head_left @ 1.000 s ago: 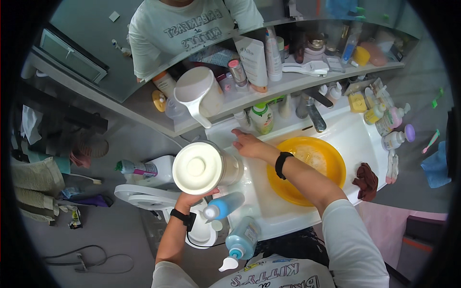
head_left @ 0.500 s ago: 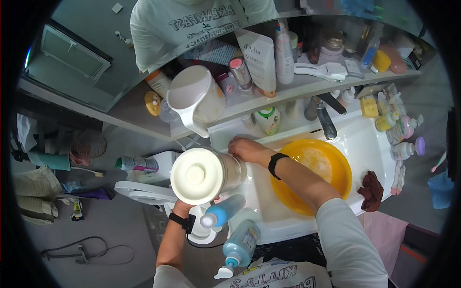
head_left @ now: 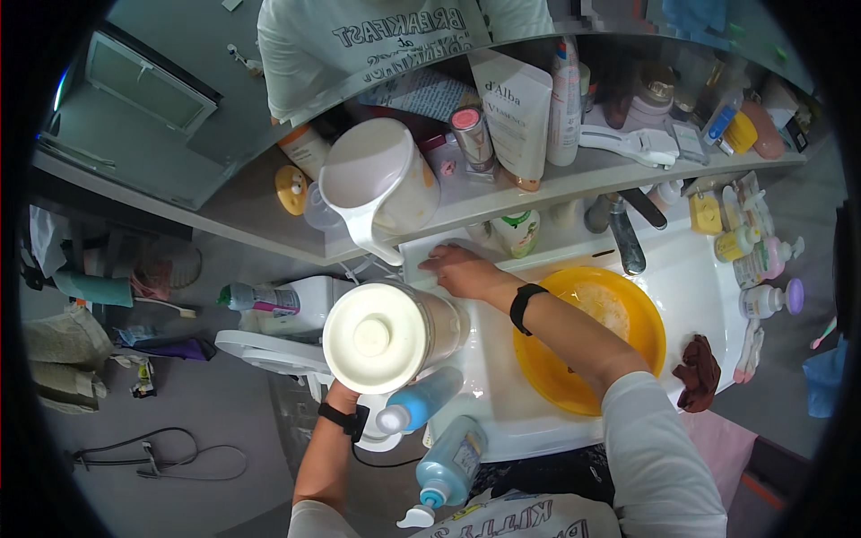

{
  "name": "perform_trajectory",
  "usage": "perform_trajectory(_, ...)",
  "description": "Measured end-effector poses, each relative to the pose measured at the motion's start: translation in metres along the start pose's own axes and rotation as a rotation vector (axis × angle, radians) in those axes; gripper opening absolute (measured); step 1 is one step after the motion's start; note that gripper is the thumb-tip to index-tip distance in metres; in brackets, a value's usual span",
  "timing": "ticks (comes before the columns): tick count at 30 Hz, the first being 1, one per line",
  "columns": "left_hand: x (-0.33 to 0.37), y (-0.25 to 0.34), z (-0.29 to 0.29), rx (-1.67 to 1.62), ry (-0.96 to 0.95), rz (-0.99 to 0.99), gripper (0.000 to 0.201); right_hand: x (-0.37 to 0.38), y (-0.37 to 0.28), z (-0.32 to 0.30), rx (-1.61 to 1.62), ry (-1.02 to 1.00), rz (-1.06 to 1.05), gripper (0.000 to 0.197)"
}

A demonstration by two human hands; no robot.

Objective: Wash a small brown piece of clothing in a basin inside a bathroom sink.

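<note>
A large round canister with a cream knobbed lid [head_left: 375, 339] and a clear body stands tilted toward me at the sink's left end. My left hand [head_left: 342, 396] holds it from below; the lid hides most of its fingers. My right hand [head_left: 456, 272] reaches across the sink to its back left corner, just beyond the canister, fingers loosely stretched and apart with nothing in them. Under my right forearm sits a yellow basin [head_left: 650, 359] with foamy water. Closest to my left hand is a blue bottle with a white cap [head_left: 421, 400].
A blue pump bottle [head_left: 455, 462] stands at the white sink's [head_left: 529, 435] front left. The tap [head_left: 630, 247] rises behind the basin, and a dark red cloth [head_left: 698, 372] lies right. Above, a crowded shelf [head_left: 574, 184] carries a white pitcher [head_left: 381, 184] near its edge.
My right hand has drawn away from the canister's side and its fingers have loosened. The canister and my left hand stay nearly in place. The whole view has shifted slightly.
</note>
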State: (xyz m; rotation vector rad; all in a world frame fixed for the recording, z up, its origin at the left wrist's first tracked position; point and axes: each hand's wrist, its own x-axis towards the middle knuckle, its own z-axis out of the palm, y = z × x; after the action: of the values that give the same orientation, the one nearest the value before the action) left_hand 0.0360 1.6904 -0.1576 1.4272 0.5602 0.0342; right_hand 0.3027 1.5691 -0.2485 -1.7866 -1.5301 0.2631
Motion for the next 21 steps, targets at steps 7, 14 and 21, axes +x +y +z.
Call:
perform_trajectory(7,-0.002,0.004,0.005,-0.226,0.056,-0.107,0.074,0.018,0.009,0.016,0.098,-0.264,-0.019,0.008)
perform_trajectory(14,-0.009,0.009,0.007,-0.45,0.125,-0.196,0.081,0.043,-0.012,0.015,0.116,-0.364,-0.051,0.018)
perform_trajectory(21,-0.002,0.01,0.008,-0.39,0.099,-0.152,0.08,0.063,0.001,0.015,0.314,0.038,0.254,0.033)
